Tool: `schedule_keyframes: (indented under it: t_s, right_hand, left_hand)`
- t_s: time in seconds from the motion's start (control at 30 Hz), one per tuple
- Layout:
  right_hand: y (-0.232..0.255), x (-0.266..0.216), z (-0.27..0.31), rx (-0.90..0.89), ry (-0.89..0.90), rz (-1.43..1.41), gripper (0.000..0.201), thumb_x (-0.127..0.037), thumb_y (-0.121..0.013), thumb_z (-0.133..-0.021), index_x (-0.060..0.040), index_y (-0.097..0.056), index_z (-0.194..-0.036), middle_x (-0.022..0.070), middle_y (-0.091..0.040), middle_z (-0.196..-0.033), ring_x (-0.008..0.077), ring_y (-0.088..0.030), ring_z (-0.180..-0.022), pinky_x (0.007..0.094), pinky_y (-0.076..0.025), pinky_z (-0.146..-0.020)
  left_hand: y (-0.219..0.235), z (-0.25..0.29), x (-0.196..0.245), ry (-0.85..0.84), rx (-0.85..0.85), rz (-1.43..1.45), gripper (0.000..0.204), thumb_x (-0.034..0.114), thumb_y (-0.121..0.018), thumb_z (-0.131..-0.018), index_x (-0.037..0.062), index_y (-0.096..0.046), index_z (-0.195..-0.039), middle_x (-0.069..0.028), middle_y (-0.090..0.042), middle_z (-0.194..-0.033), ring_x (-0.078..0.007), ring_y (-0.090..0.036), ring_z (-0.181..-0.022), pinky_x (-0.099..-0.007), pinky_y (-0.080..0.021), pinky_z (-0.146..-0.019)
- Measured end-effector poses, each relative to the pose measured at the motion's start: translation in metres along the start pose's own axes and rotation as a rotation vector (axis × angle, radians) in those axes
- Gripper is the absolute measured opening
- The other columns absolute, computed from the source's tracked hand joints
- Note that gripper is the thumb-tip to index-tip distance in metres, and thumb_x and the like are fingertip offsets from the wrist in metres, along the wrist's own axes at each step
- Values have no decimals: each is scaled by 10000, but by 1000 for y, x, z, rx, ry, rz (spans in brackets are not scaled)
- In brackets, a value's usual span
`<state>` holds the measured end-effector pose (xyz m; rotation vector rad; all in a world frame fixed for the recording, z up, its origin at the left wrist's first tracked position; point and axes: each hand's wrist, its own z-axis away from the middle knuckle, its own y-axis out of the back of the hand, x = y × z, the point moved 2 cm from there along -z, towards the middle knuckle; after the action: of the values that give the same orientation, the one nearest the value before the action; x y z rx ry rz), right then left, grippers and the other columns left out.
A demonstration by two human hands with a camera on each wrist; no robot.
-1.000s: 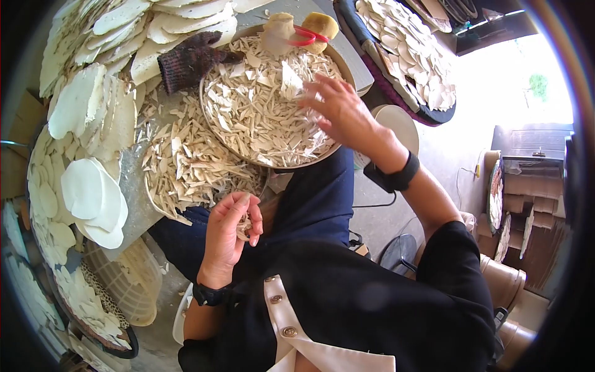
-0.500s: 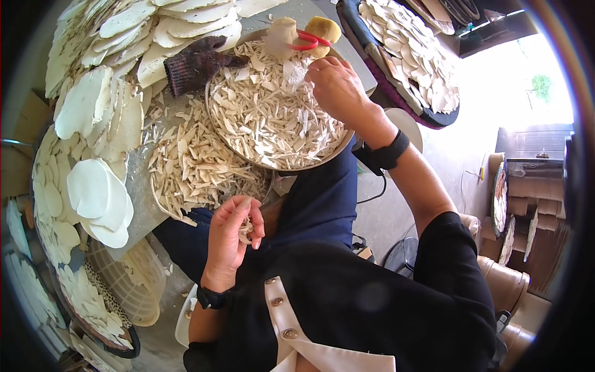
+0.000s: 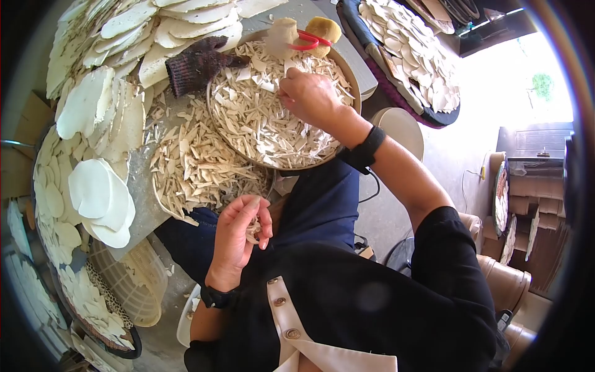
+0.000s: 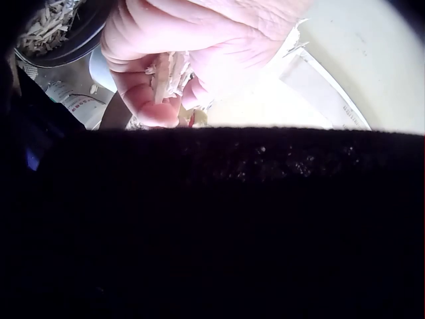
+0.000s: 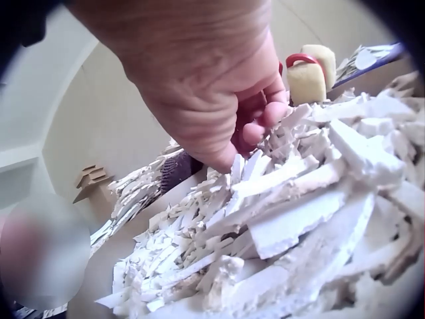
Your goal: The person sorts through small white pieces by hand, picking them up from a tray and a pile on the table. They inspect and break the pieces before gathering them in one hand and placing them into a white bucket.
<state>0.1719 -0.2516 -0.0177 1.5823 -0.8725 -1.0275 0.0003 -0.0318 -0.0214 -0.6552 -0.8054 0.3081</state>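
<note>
In the head view, a round tray (image 3: 291,167) holds a broad heap of pale, brittle-looking chips (image 3: 254,118). My right hand (image 3: 313,99) is over this heap, its fingers curled downward. The right wrist view shows its thumb and fingertips pinching at the white chips (image 5: 255,166) on top. Low in front of my body, my left hand (image 3: 238,229) is turned up with its fingers curled. It grips a few small chips (image 4: 171,76), seen between thumb and fingers in the left wrist view. Beside it lie browner chips (image 3: 201,161) in a second container, partly under the tray.
A dark knitted glove (image 3: 198,65) lies at the tray's left rim. Two yellowish blocks (image 3: 323,28) joined by a red band (image 3: 307,40) stand at its far edge. Pale slabs (image 3: 142,25) pile up at upper left, white oval slabs (image 3: 102,198) below. A plastic basket (image 3: 133,285) sits lower left.
My right hand first drew back toward the tray's right rim, then moved left over the heap, its spread fingers curling. My left hand stays nearly still, holding its chips.
</note>
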Motion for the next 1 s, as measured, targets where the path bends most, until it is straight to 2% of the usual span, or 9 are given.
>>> schedule_keyframes:
  t_s: [0.27,0.3,0.4,0.47,0.53,0.6,0.67,0.77,1.0]
  right_hand:
    - [42,-5,15,-13,-129,-163,102,-137,-622,-754,-56,-596,-810,119,-631,-781,326,-633,-763,400,-504,-681]
    - [50,-7,19,-43,-145,-245,87,-114,-621,-764,-47,-593,-811,123,-636,-729,278,-647,-722,370,-505,-653]
    - [69,-36,42,-171,-88,-591,74,-95,-627,-777,-42,-587,-809,99,-624,-712,215,-640,-663,339,-499,-614]
    - [71,-66,65,-324,71,-725,89,-101,-653,-787,-43,-597,-826,78,-608,-692,173,-631,-640,314,-505,-598]
    - [64,-81,86,-404,146,-770,123,-124,-680,-790,-45,-613,-857,72,-607,-695,180,-637,-639,314,-514,-600]
    - [60,-62,85,-231,102,-602,153,-112,-686,-786,-55,-638,-920,89,-629,-828,228,-655,-675,331,-524,-611]
    - [44,-25,74,-128,45,-332,144,-112,-675,-790,-85,-648,-929,88,-606,-878,261,-649,-731,365,-523,-642]
    - [18,3,63,-126,71,-202,118,-127,-659,-807,-111,-654,-923,79,-577,-885,278,-633,-784,393,-514,-671]
    - [10,-2,51,-130,109,-133,118,-135,-626,-806,-114,-654,-918,79,-563,-885,294,-620,-792,407,-508,-676]
  left_hand:
    - [4,-1,-1,0,-24,34,222,196,-525,-967,-5,-615,-990,-73,-612,-735,-127,-577,-564,-230,-427,-407]
    - [3,-2,-2,2,-24,29,239,205,-516,-971,-9,-616,-1003,-81,-619,-746,-127,-578,-565,-230,-429,-408]
    - [-3,-3,-2,23,-16,40,284,230,-490,-983,-17,-617,-1038,-101,-637,-777,-129,-584,-571,-227,-434,-412]
    - [-8,-4,0,66,-12,72,307,244,-473,-991,-19,-617,-1056,-111,-645,-795,-131,-589,-576,-225,-438,-415]
    - [-12,-5,-2,84,-20,72,283,243,-479,-982,-2,-617,-1011,-100,-625,-766,-136,-587,-568,-225,-429,-399]
    - [-11,-3,-6,103,-63,53,262,238,-484,-977,10,-613,-964,-94,-613,-749,-137,-584,-561,-224,-424,-391]
    - [-3,-4,-11,116,-148,12,250,228,-487,-975,16,-604,-915,-93,-610,-746,-136,-581,-556,-223,-422,-390]
    - [-6,-2,-12,126,-118,-3,230,213,-497,-970,26,-588,-872,-86,-604,-736,-133,-574,-548,-224,-418,-390]
    - [-5,1,-8,91,-70,28,207,186,-520,-964,13,-621,-914,-74,-619,-741,-125,-585,-560,-230,-440,-417]
